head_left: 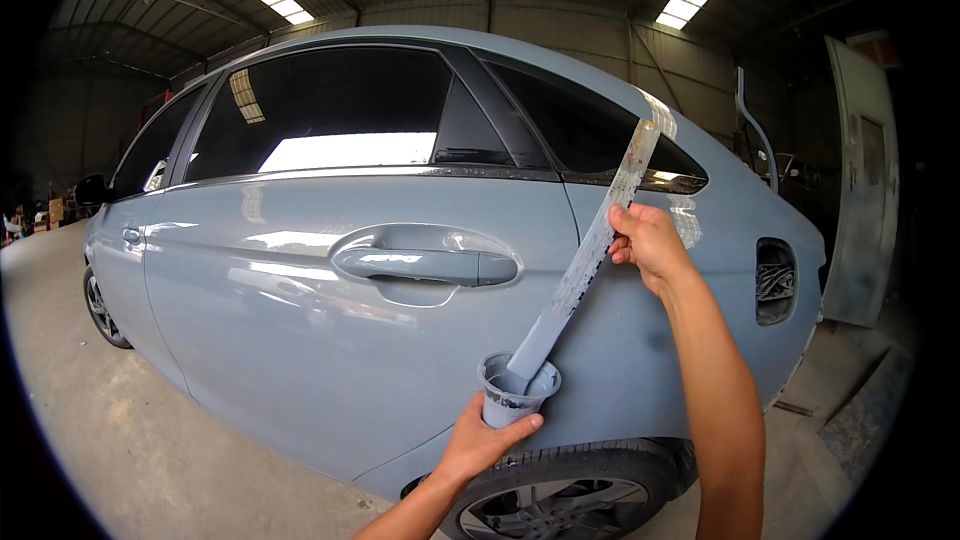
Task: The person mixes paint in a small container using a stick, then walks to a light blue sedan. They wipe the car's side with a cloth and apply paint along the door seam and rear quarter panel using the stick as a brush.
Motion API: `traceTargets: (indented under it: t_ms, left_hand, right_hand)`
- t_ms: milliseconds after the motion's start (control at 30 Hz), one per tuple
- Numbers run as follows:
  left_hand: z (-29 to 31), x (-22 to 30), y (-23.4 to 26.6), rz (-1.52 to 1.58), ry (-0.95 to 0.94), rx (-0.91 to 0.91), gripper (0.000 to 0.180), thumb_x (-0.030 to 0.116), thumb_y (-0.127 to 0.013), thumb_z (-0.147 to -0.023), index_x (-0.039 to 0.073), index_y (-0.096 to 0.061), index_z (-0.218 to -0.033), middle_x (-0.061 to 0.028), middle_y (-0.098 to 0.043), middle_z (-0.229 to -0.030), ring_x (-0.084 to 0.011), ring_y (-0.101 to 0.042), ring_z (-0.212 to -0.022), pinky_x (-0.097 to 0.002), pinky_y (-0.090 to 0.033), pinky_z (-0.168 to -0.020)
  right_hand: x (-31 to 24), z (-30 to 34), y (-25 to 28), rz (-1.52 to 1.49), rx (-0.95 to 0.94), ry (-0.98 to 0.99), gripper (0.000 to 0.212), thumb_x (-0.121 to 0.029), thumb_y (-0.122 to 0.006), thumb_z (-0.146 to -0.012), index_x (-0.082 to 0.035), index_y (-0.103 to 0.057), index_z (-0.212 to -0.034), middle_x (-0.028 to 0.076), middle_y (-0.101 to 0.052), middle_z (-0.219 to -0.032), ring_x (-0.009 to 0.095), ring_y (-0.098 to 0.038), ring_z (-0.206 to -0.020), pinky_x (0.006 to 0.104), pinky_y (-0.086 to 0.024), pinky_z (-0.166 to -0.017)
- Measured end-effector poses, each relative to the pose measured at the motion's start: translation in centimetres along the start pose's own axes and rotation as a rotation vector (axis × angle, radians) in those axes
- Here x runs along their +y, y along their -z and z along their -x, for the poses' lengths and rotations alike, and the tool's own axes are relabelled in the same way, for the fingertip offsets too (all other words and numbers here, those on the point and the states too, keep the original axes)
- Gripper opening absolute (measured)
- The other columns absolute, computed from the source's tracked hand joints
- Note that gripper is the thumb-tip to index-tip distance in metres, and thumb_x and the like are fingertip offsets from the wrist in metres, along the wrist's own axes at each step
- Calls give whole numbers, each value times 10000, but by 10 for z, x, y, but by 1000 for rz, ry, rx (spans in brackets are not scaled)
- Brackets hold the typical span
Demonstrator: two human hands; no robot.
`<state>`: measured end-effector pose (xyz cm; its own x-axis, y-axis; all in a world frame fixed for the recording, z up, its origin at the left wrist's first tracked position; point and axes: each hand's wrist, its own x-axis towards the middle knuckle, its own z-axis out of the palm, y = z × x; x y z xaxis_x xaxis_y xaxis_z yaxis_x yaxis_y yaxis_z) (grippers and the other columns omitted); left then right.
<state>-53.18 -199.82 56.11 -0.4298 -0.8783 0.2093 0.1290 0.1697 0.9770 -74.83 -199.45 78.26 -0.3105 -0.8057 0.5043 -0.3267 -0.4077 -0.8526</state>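
Note:
My left hand [482, 442] is closed around a small plastic cup [507, 408] with grey-blue paint inside and smeared on its rim. Between thumb and fingers, my right hand [645, 243] pinches a long flat mixing stick [600, 230], which looks like a ruler with dark marks along one edge. The stick leans up to the right, its lower end coated in grey paint and dipping into the cup. Right behind both hands stands a grey-blue car [270, 280], its rear door handle [425, 266] left of the stick. What lies under the paint's surface is hidden.
Below the cup is the car's rear wheel [560, 510]. An open fuel filler recess [775, 282] shows on the rear fender. Farther right stands a pale upright panel [865, 180]. Concrete floor [130, 420] runs along the car's left side, with boxes [55, 210] far back.

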Motion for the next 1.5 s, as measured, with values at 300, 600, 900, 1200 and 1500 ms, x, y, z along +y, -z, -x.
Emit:
traceTargets:
  t_ms: [300,600,900,1200,1500]
  left_hand:
    - [-1,-7,4,-6,-39,9,739,403,-834,-683,-47,-502,-1166,-137,-632,-1052,-195,-604,-971,-324,-483,-853]
    - [12,-14,22,0,-8,54,722,377,-840,-682,-40,-507,-1168,-127,-636,-1060,-185,-602,-985,-320,-476,-869]
    - [18,-16,30,19,0,62,726,376,-842,-678,-33,-504,-1174,-119,-635,-1063,-183,-600,-987,-319,-473,-871]
    - [19,-27,16,86,-22,-36,785,349,-867,-654,-39,-474,-1212,-116,-613,-1098,-175,-583,-1010,-310,-466,-884]
    - [26,-41,-8,128,11,-221,808,214,-884,-635,-32,-429,-1255,-114,-587,-1136,-175,-558,-1056,-307,-436,-939]
  right_hand:
    - [-9,-3,-6,17,-19,35,252,-246,-581,-938,-21,-604,-828,24,-573,-735,84,-513,-599,208,-447,-519]
    - [4,-6,-30,30,-29,-69,247,-235,-588,-933,-13,-614,-828,48,-608,-729,88,-532,-573,216,-463,-502]
    - [9,-5,-42,26,-68,-28,255,-237,-587,-933,-12,-609,-814,45,-606,-729,90,-528,-575,217,-458,-505]
    - [19,52,-44,163,-123,-5,246,-247,-585,-939,-28,-622,-834,14,-586,-671,68,-522,-597,210,-380,-478]
    - [8,132,-30,112,-366,-48,218,-181,-608,-910,23,-576,-979,61,-617,-841,83,-580,-715,237,-491,-562]
